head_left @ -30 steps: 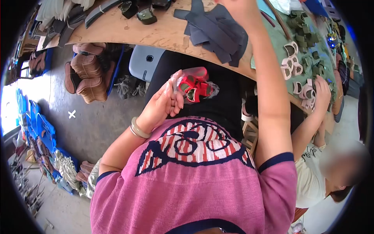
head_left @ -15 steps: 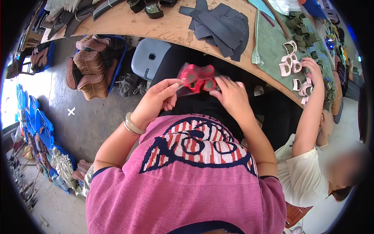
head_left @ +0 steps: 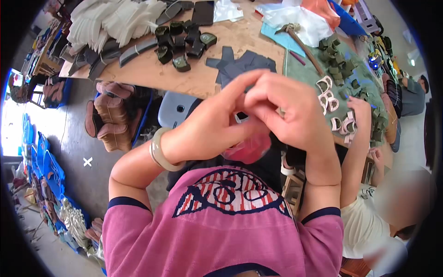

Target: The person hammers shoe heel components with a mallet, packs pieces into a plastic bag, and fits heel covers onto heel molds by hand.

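Note:
A clear plastic bag (head_left: 249, 147) with red pieces inside hangs below my two hands, in front of my pink top. My left hand (head_left: 212, 122), with a pale bangle at the wrist, has its fingers closed at the bag's upper part. Curled tightly against it, my right hand (head_left: 290, 111) pinches with thumb and fingers at the same place. The bag's neck is hidden behind my fingers. Just beyond the hands lies a pile of dark grey strips (head_left: 244, 64) on the wooden table (head_left: 134, 69).
A co-worker's hand (head_left: 360, 111) on the right is by pale curved pieces (head_left: 328, 101) on a green cloth (head_left: 300, 69). A hammer (head_left: 300, 46), dark green curved pieces (head_left: 182, 62) and white sheets (head_left: 110, 23) lie on the table. A grey stool (head_left: 173, 108) stands below.
Both hands have risen and come together, and their fingers have closed at the top of the bag. The bag now hangs lower beneath them. The view has shifted to show more table.

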A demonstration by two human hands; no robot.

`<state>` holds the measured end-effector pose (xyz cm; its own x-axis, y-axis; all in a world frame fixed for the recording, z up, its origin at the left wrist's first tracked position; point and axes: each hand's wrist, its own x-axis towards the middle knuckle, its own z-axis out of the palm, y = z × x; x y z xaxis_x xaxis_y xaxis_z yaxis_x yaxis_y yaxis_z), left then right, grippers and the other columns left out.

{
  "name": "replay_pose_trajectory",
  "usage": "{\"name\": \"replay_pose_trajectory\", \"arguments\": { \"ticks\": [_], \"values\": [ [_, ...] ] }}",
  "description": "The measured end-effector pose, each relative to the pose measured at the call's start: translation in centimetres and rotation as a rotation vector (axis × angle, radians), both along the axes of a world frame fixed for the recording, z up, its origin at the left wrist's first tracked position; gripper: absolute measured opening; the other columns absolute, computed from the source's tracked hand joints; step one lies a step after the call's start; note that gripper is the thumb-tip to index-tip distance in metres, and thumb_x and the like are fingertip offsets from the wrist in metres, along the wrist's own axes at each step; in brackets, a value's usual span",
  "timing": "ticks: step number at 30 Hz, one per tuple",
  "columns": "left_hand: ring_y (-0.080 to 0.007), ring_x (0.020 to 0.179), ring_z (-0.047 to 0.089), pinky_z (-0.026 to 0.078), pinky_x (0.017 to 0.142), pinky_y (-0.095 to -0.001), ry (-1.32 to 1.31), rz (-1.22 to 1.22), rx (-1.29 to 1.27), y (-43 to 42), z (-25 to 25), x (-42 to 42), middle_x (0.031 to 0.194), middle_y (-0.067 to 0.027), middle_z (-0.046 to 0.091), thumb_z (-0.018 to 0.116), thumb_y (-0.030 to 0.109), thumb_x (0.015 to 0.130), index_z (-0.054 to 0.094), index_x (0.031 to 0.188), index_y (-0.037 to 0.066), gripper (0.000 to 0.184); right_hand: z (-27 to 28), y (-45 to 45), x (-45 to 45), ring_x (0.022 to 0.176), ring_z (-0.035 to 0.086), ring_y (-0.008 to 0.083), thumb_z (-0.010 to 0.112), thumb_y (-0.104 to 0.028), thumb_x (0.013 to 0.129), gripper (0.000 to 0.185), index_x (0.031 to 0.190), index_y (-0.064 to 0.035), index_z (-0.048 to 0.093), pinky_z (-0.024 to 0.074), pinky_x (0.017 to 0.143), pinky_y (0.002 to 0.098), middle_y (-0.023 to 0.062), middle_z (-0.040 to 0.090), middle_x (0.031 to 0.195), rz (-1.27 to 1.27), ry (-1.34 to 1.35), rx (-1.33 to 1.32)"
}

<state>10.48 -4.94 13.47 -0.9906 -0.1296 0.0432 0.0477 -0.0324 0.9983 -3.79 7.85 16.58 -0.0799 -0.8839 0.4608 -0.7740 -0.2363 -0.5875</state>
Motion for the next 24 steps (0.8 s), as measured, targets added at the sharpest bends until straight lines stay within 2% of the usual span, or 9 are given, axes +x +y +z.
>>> {"name": "replay_pose_trajectory", "arguments": {
  "ticks": [1,4,6,8,10,12,17,20,24],
  "values": [
    [-0.0053,0.074,0.059,0.047,0.065,-0.0199,0.093,0.038,0.023,-0.5,0.2,-1.5,0.094,-0.0041,0.067,0.062,-0.001,0.092,0.038,0.143,0.003,0.057,0.6,-0.8,-1.1,0.074,0.062,0.0184,0.066,0.003,0.082,0.008,0.086,-0.0038,0.064,0.0501,0.067,0.0286,0.0049,0.063,0.085,-0.002,0.010,-0.007],
    [-0.0053,0.072,0.058,0.046,0.065,-0.0195,0.295,0.104,0.058,-3.3,1.7,-6.0,0.093,-0.0036,0.067,0.062,0.002,0.094,0.041,0.142,0.003,0.052,2.5,-3.2,-5.7,0.078,0.063,0.0119,0.062,-0.001,0.090,0.006,0.093,-0.0047,0.065,0.0504,0.068,0.0268,0.0009,0.068,0.090,0.068,-0.602,0.047],
    [-0.0047,0.077,0.058,0.046,0.067,-0.0185,0.271,0.120,0.010,-5.8,4.2,-8.8,0.098,-0.0036,0.066,0.059,0.006,0.096,0.044,0.141,0.004,0.048,-0.2,-6.5,-13.1,0.080,0.062,0.0083,0.059,-0.008,0.096,0.008,0.101,-0.0061,0.065,0.0496,0.069,0.0248,-0.0002,0.068,0.094,-0.179,-0.572,-0.214],
    [-0.0043,0.079,0.058,0.046,0.068,-0.0180,0.269,0.128,-0.009,-7.9,4.8,-12.3,0.100,-0.0036,0.066,0.058,0.007,0.097,0.046,0.141,0.004,0.046,-4.8,-10.2,-20.1,0.080,0.069,0.0176,0.059,-0.019,0.096,0.020,0.107,-0.0045,0.067,0.0535,0.072,0.0332,0.0090,0.073,0.088,-0.470,-0.526,-0.060],
    [-0.0037,0.076,0.055,0.044,0.066,-0.0174,0.352,0.194,0.028,-9.2,3.6,-16.3,0.096,-0.0024,0.066,0.056,0.011,0.099,0.052,0.136,0.004,0.038,-10.3,-13.7,-24.7,0.084,0.070,0.0320,0.058,-0.018,0.093,0.022,0.107,-0.0031,0.066,0.0537,0.076,0.0408,0.0174,0.072,0.094,-0.451,-0.068,0.035],
    [-0.0033,0.075,0.054,0.043,0.064,-0.0171,0.401,0.227,0.037,-11.0,2.5,-19.3,0.094,-0.0018,0.065,0.055,0.012,0.100,0.054,0.134,0.004,0.035,-17.5,-18.4,-28.1,0.089,0.067,0.0414,0.057,-0.013,0.089,0.023,0.107,-0.0019,0.065,0.0522,0.081,0.0462,0.0233,0.069,0.092,-0.423,-0.009,0.014],
    [-0.0051,0.076,0.056,0.043,0.062,-0.0187,0.318,0.346,0.149,-15.0,0.1,-22.4,0.088,-0.0013,0.063,0.059,0.014,0.098,0.056,0.128,0.005,0.031,-15.8,-19.9,-29.7,0.098,0.066,0.0382,0.058,-0.014,0.090,0.024,0.111,-0.0047,0.065,0.0517,0.085,0.0460,0.0209,0.069,0.103,-0.377,0.168,0.276],
    [-0.0053,0.077,0.057,0.044,0.062,-0.0189,0.234,0.413,0.127,-16.1,-1.4,-22.4,0.090,-0.0019,0.064,0.059,0.016,0.098,0.056,0.128,0.005,0.032,-16.7,-20.5,-32.5,0.110,0.061,0.0362,0.060,-0.015,0.089,0.026,0.112,-0.0066,0.066,0.0503,0.090,0.0471,0.0177,0.065,0.118,-0.713,0.517,0.224],
    [-0.0058,0.077,0.057,0.044,0.063,-0.0188,0.092,0.489,0.152,-17.2,-3.5,-22.2,0.094,-0.0034,0.066,0.061,0.017,0.097,0.056,0.127,0.003,0.034,-16.3,-21.6,-33.9,0.118,0.056,0.0348,0.062,-0.018,0.089,0.025,0.110,-0.0066,0.067,0.0495,0.093,0.0480,0.0140,0.059,0.130,-0.835,0.458,0.336]
  ]
}}
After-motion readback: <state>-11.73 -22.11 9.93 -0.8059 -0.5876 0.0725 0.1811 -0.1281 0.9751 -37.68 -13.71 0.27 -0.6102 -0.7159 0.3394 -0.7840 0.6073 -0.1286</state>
